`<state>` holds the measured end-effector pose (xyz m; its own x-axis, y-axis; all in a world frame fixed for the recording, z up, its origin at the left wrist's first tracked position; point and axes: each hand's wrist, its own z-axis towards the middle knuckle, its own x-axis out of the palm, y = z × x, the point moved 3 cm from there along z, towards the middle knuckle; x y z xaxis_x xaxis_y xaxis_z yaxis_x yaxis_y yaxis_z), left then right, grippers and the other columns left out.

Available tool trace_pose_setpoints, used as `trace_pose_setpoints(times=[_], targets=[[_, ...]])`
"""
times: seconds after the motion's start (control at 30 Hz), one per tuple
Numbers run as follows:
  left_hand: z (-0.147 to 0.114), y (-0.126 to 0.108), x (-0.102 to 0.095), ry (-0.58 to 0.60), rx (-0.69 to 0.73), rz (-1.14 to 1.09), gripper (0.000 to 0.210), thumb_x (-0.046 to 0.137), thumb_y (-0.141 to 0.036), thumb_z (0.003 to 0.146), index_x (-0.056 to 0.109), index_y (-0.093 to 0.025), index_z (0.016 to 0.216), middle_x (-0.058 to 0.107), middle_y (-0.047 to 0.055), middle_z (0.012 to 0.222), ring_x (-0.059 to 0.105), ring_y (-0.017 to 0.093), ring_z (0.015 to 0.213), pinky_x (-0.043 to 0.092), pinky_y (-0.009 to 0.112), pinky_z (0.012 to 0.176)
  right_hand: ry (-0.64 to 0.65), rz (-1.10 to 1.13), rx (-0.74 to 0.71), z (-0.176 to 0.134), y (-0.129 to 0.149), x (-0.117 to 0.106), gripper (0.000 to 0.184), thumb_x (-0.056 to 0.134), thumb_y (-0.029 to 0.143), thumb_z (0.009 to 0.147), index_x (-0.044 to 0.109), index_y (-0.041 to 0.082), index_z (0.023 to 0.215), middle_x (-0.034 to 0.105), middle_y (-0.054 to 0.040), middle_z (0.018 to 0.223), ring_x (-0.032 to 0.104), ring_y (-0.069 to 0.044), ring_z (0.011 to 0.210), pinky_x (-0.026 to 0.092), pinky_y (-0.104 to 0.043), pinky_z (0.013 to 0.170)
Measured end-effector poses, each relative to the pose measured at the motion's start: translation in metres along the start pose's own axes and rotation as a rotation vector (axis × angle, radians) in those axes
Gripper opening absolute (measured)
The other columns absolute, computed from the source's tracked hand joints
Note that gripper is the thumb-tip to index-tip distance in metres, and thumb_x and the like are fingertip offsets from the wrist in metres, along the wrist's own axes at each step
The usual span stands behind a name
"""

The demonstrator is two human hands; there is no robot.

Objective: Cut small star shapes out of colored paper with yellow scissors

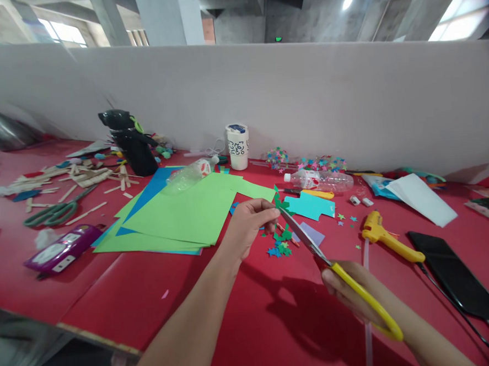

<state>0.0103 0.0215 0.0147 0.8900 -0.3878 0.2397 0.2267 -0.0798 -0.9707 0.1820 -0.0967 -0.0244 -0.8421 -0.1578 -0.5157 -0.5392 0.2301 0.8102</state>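
Observation:
My left hand (pixel 251 224) pinches a small piece of dark green paper (pixel 284 205) between thumb and fingers. In my right hand (pixel 348 284) are yellow-handled scissors (pixel 315 249), gripped by the handle, with the blade tips reaching the green piece. Whether the blades touch the paper, I cannot tell. On the red table beneath the hands lie small green and blue paper stars (pixel 279 250) and a lilac paper scrap (pixel 311 234). Light green paper sheets (pixel 180 214) spread out to the left of my left hand.
A yellow glue gun (pixel 391 240) and a black phone (pixel 457 275) lie at the right. Plastic bottles (pixel 321 181), a white cup (pixel 238 147) and a black flask (pixel 132 145) stand or lie farther back. Green scissors (pixel 56 212) and a purple object (pixel 66 250) are at the left.

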Motion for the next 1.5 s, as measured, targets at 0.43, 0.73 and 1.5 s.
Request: trace_pose_setpoints(times=[0.43, 0.73, 1.5], targets=[[0.000, 0.002, 0.000, -0.009, -0.018, -0.006, 0.013, 0.063, -0.023, 0.065, 0.053, -0.015, 0.063, 0.053, -0.003, 0.051, 0.046, 0.005, 0.043, 0.036, 0.019, 0.047, 0.021, -0.005, 0.003, 0.001, 0.004, -0.002, 0.049, 0.043, 0.066, 0.072, 0.037, 0.020, 0.054, 0.027, 0.0089, 0.040, 0.025, -0.005, 0.033, 0.020, -0.018, 0.032], [-0.002, 0.000, 0.003, -0.077, 0.067, 0.043, 0.010, 0.059, -0.022, 0.067, 0.052, -0.015, 0.065, 0.050, -0.004, 0.051, 0.046, 0.006, 0.043, 0.037, 0.020, 0.048, 0.041, 0.076, 0.044, 0.001, -0.004, 0.002, 0.049, 0.041, 0.068, 0.072, 0.039, 0.020, 0.059, 0.026, 0.0112, 0.036, 0.026, -0.004, 0.026, 0.020, -0.016, 0.028], [-0.002, 0.001, 0.002, -0.072, 0.083, 0.123, 0.012, 0.061, -0.025, 0.068, 0.055, -0.015, 0.065, 0.052, -0.003, 0.052, 0.046, 0.006, 0.045, 0.037, 0.020, 0.049, 0.067, -0.002, 0.012, -0.003, 0.010, -0.006, 0.054, 0.034, 0.072, 0.072, 0.037, 0.021, 0.056, 0.029, 0.0099, 0.036, 0.027, -0.004, 0.028, 0.021, -0.019, 0.032]])
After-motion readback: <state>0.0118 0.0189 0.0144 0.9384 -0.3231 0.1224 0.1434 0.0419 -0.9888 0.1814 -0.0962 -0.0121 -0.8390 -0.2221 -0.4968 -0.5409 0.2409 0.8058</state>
